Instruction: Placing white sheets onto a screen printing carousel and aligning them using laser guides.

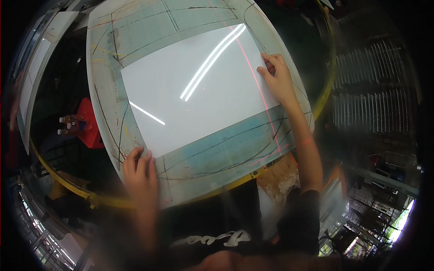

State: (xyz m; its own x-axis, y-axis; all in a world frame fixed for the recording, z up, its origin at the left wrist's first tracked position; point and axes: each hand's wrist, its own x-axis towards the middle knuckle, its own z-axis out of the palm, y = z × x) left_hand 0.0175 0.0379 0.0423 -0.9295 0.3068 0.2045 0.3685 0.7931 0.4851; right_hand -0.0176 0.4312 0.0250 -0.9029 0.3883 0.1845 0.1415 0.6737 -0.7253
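A glossy white rectangular sheet [203, 113] lies on a pale green, marked-up work board [226, 149], with bright lamp reflections across it. At its right edge my right hand [278, 79] is closed, thumb on top and index finger bent at the rim; the other fingertips are partly hidden. By the sheet's near left corner my left hand [139, 171] rests on the board, its fingers spread and slightly bent, the fingertips at or just beside the corner. A thin red laser line [257, 81] runs over the sheet's right part and onto the board.
A yellow curved rail [226, 192] rings the board. On the left, a red stool [91, 131] carries several small bottles [72, 124], and another pale panel [38, 67] stands at the far left. Stacked slatted racks [370, 86] are on the right.
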